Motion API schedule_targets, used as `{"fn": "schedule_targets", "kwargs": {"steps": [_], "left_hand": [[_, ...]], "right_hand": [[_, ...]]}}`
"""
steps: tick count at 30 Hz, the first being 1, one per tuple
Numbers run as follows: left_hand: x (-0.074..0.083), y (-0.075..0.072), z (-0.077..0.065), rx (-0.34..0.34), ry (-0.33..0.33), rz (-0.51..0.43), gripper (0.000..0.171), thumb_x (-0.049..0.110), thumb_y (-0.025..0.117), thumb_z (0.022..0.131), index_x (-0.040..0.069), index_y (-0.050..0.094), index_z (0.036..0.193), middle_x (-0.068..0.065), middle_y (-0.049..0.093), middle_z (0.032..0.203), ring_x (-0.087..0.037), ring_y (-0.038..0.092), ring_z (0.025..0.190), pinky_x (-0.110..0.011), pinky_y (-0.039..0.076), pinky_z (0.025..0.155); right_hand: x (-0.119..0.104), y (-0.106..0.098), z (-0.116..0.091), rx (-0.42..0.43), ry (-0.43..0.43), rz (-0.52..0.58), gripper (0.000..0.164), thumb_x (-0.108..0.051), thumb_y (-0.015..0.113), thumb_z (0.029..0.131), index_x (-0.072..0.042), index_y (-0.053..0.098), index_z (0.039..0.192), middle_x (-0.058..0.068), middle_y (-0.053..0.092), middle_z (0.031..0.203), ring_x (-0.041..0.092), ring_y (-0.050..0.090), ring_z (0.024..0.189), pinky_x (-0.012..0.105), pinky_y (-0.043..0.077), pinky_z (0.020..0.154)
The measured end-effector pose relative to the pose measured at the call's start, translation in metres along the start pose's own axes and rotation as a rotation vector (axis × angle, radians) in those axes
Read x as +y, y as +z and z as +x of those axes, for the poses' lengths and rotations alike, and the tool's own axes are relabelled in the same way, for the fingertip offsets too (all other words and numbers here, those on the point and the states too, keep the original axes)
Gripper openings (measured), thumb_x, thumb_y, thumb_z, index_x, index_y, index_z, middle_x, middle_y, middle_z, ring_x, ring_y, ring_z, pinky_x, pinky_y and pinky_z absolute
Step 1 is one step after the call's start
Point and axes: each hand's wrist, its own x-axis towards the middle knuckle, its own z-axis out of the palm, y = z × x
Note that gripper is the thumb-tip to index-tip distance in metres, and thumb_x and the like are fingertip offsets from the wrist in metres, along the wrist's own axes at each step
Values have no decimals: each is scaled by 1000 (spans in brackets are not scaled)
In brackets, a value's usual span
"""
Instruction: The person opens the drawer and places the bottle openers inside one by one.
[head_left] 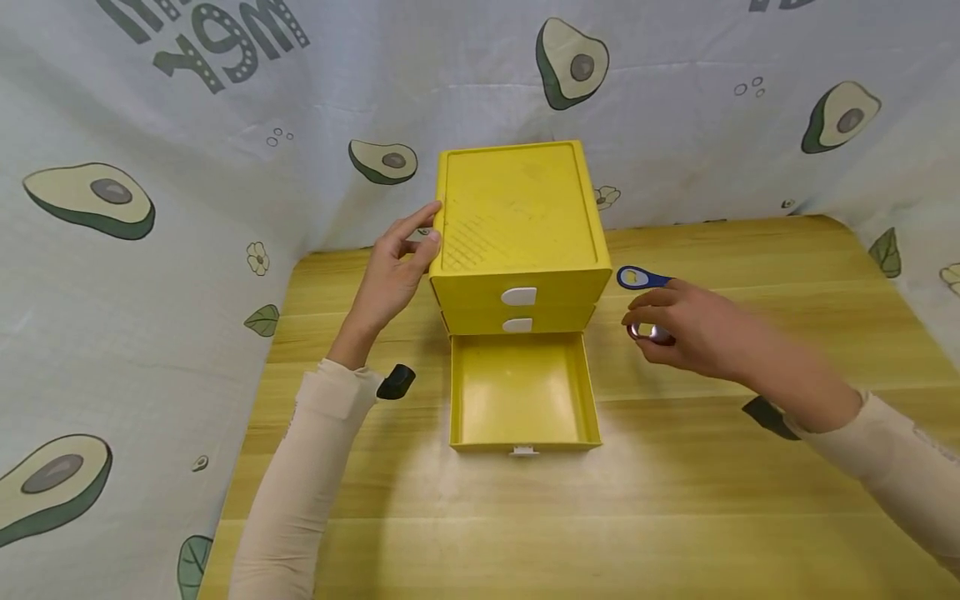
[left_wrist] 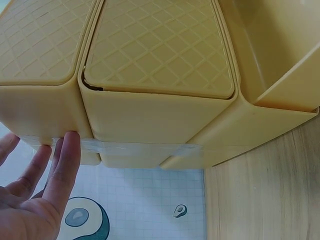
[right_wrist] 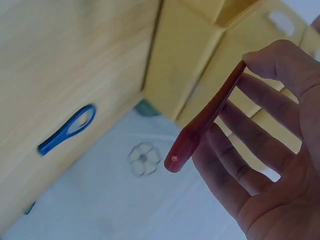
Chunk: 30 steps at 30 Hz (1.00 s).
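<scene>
A yellow drawer cabinet (head_left: 517, 208) stands on the table, its bottom drawer (head_left: 525, 392) pulled out with nothing inside. My left hand (head_left: 393, 271) touches the cabinet's left side near the top; in the left wrist view its extended fingers (left_wrist: 65, 175) meet the side wall. To the right of the cabinet, my right hand (head_left: 693, 329) pinches a small dark red tool (right_wrist: 200, 125) between thumb and fingers. This red tool has a shiny rounded end in the head view; its exact kind is unclear. Beyond the hand lies a similar blue tool (head_left: 641, 277) with an oval, ring-like head.
The wooden table (head_left: 525, 525) extends in front of the drawer and to both sides. A white cloth (head_left: 465, 83) printed with avocados hangs close behind the cabinet and along the left. Two closed drawers with white handles (head_left: 519, 296) sit above the pulled-out one.
</scene>
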Motion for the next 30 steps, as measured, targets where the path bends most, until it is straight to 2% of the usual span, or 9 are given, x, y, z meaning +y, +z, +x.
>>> {"fn": "schedule_targets", "kwargs": {"steps": [6,14,20,24,30], "left_hand": [[0,1,0,-5,7,-10,44,27,52,105,25,50,149,-10,51,137,-23,61,104,-24,50,74],[1,0,-2,2,-2,-5,44,27,52,105,25,50,149,-10,51,138,-25,61,106,-26,50,76],[1,0,-4,7,2,9,44,29,52,105,25,51,149,-10,51,137,-26,60,106,-25,50,73],[1,0,-2,6,11,17,44,30,52,105,26,50,149,-9,51,137,-25,60,105,-26,50,73],[0,0,-1,4,10,14,45,29,52,105,26,50,149,-10,51,138,-26,60,105,-26,50,75]], "right_hand": [[-32,6,8,0,-86,14,21,-9,77,77,-13,78,97,7,73,104,28,63,95,41,56,76],[-63,18,27,-30,-167,17,17,-13,78,81,-17,75,97,2,72,103,23,60,91,32,54,70],[-77,31,44,-94,-218,22,14,-13,75,86,-15,74,99,4,71,105,25,61,91,36,54,74],[-84,42,57,-144,-243,19,11,-12,73,87,-12,75,98,5,70,103,25,58,87,34,52,71],[-95,60,76,-224,-269,34,7,-11,73,89,-13,74,96,3,70,105,23,57,89,29,52,69]]}}
